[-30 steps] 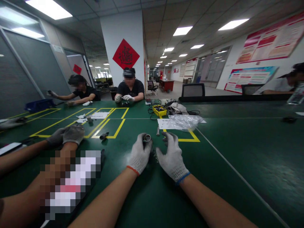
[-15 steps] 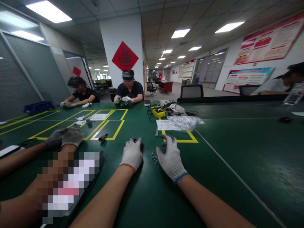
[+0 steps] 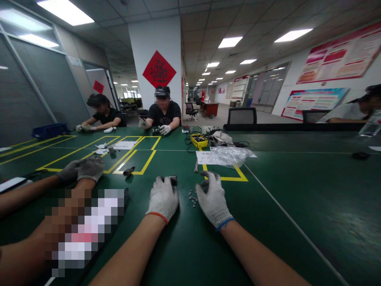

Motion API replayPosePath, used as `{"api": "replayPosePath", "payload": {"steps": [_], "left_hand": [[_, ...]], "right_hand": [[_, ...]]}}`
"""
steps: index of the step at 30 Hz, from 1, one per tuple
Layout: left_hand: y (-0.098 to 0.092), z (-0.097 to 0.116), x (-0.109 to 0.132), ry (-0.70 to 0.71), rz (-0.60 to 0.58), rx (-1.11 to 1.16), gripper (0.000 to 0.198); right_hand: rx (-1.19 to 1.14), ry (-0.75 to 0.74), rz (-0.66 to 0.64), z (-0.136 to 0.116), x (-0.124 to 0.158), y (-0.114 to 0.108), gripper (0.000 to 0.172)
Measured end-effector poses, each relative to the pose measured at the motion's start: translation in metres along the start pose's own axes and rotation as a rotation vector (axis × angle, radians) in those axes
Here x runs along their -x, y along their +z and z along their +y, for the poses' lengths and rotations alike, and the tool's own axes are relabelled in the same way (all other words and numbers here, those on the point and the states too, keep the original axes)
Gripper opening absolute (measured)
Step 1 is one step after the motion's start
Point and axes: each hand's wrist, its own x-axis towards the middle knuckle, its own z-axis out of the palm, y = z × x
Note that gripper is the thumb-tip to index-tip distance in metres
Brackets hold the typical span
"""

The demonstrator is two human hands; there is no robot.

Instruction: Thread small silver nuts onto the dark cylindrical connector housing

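Observation:
My left hand (image 3: 163, 198), in a white knitted glove with an orange cuff, is closed around a dark metal cylinder (image 3: 173, 180). Only the shiny end of that part shows past the fingers. To the right, my right hand (image 3: 212, 200) wears a similar glove with a blue cuff; its thumb and fingers are apart and curved over the table, with nothing visible between them. Several small metal nuts (image 3: 192, 197) lie loose on the green tabletop (image 3: 181, 246) between both hands, just beside my right thumb.
A co-worker's gloved hands (image 3: 89, 169) rest at the left. A dark metal fitting (image 3: 129, 171) lies near yellow tape. Beyond my right hand are a small metal rod (image 3: 196, 166), a plastic bag (image 3: 232, 155) and a yellow box (image 3: 199, 140) with cables. More people sit around the table.
My left hand has turned and shifted slightly down and left, so the cylinder's end now shows. My right hand stays almost still. Across the table, a co-worker has raised one hand.

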Motion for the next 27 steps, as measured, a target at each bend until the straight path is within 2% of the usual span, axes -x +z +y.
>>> {"api": "replayPosePath", "payload": {"steps": [3, 13, 17, 23, 27], "left_hand": [[0.0, 0.001, 0.002, 0.051, -0.04, -0.047, 0.039], [0.011, -0.004, -0.004, 0.135, -0.008, -0.024, 0.055], [0.013, -0.004, -0.011, 0.136, -0.063, -0.043, 0.061], [0.014, -0.001, -0.03, 0.133, -0.141, -0.083, 0.076], [0.017, 0.006, -0.058, 0.114, -0.168, -0.101, 0.081]], "right_hand": [[-0.017, 0.024, 0.019, 0.001, -0.002, 0.002, 0.038], [-0.057, 0.085, 0.061, 0.003, -0.006, 0.007, 0.033], [-0.075, 0.098, 0.061, 0.006, -0.007, 0.009, 0.033], [-0.076, 0.158, 0.067, 0.009, -0.01, 0.011, 0.03], [-0.076, 0.154, 0.088, 0.011, -0.01, 0.012, 0.028]]}}
